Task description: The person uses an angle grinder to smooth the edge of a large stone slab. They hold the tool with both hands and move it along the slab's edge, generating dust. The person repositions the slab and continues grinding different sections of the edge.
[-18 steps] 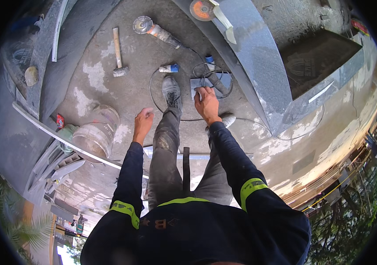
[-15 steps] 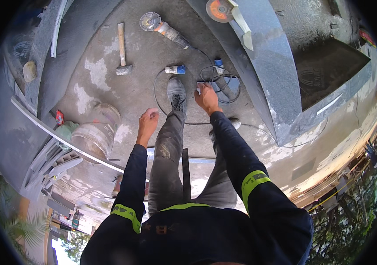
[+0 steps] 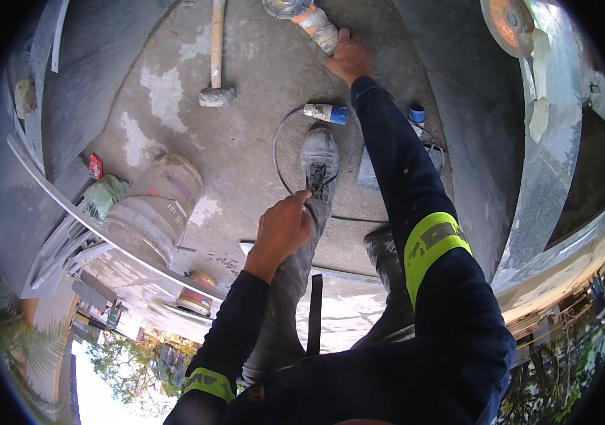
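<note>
Firstly, trip or snag risk: cable (image 3: pixel 278 152) loops round dusty shoe (image 3: pixel 320 156); pulling grinder could catch foot. Right hand (image 3: pixel 348 57) stretched forward, fingers wrapping body of angle grinder (image 3: pixel 309 18) lying on concrete floor (image 3: pixel 246 78) at top of view; closure partly hidden. Left hand (image 3: pixel 283 228) loosely curled, empty, resting on knee. Hammer (image 3: pixel 216 53) lies near.

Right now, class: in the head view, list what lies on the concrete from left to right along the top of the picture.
Sledgehammer → angle grinder → right hand resting at the grinder's body → cutting disc on the stone slab.
</note>
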Action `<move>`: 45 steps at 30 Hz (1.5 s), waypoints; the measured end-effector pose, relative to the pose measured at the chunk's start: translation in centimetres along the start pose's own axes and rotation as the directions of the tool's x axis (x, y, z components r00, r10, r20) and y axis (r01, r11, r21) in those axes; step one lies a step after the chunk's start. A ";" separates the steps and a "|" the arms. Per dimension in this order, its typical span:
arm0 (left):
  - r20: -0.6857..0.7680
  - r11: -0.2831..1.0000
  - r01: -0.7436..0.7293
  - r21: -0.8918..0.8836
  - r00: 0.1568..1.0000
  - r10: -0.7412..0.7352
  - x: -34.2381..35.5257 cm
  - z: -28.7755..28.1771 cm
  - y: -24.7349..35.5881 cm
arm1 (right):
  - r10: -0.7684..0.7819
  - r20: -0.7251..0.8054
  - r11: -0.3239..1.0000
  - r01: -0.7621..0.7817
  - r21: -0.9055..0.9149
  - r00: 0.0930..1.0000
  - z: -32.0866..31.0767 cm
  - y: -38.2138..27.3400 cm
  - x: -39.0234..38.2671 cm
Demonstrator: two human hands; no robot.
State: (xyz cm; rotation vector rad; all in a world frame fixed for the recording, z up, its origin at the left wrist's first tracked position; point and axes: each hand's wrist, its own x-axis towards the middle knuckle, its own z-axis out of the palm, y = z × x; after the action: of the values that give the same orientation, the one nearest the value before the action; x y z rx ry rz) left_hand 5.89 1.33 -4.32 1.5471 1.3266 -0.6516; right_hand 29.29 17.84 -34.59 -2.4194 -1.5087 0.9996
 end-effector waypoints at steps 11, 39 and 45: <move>0.108 0.598 0.293 -0.746 0.940 -0.325 15.1 4.3 -7.3 | 0.216 0.376 0.704 -0.410 0.580 0.901 -10.3 3.1 -24.2; -0.527 0.966 -0.229 -0.120 0.840 0.133 32.3 20.6 14.8 | 0.283 0.777 -0.765 -0.356 0.536 0.562 -18.7 -4.9 -68.3; -0.260 0.990 -0.127 -0.059 0.960 0.108 37.2 21.5 12.8 | 0.260 0.781 -0.777 -0.358 0.518 0.568 -14.2 -2.6 -70.1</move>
State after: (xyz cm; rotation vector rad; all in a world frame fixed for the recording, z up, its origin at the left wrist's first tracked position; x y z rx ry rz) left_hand 31.84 -1.25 -40.76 1.6760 1.4185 -0.3304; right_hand 15.69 -36.21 10.27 -1.0558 1.1433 1.3750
